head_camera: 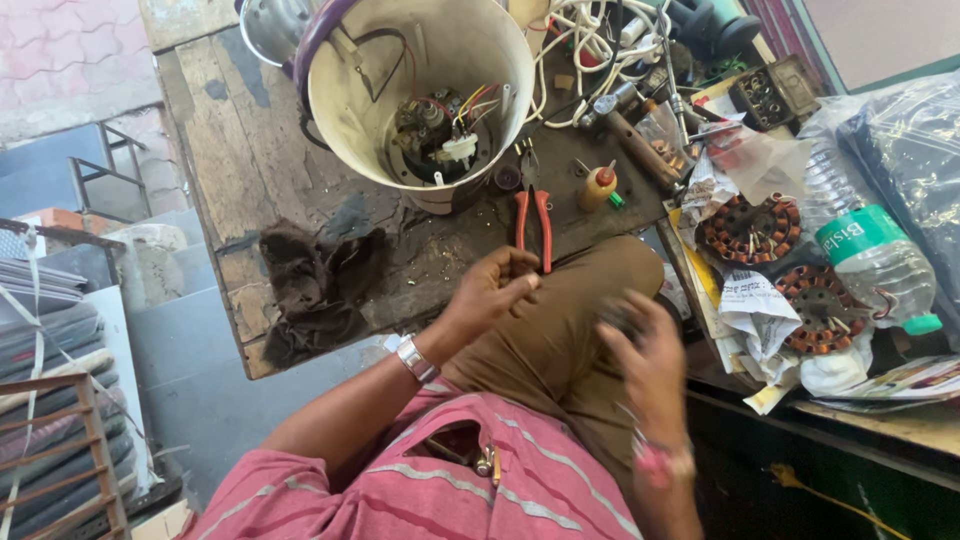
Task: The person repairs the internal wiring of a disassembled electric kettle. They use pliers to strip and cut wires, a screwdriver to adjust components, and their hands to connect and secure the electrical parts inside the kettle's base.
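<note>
My left hand (pixel 497 287), with a metal watch on its wrist, hovers over my raised knee in brown trousers (pixel 560 330). Its fingers are pinched together just below the handle tips of red-handled pliers (pixel 533 226), which lie on the worn wooden bench (pixel 230 150). I see nothing clearly held in that hand. My right hand (pixel 648 352) is blurred with motion to the right of the knee. Something small and dark shows at its fingertips, but I cannot make it out. A cream-coloured appliance body (pixel 345 110) lies open on the bench, with its motor and wires (pixel 440 130) exposed.
A dark rag (pixel 315 285) lies at the bench's left front. A small yellow bottle (pixel 598 186), white cables (pixel 590 40) and tools crowd the back. On the right are two copper-wound stators (pixel 750 230), crumpled papers, a plastic water bottle (pixel 865 250) and plastic bags.
</note>
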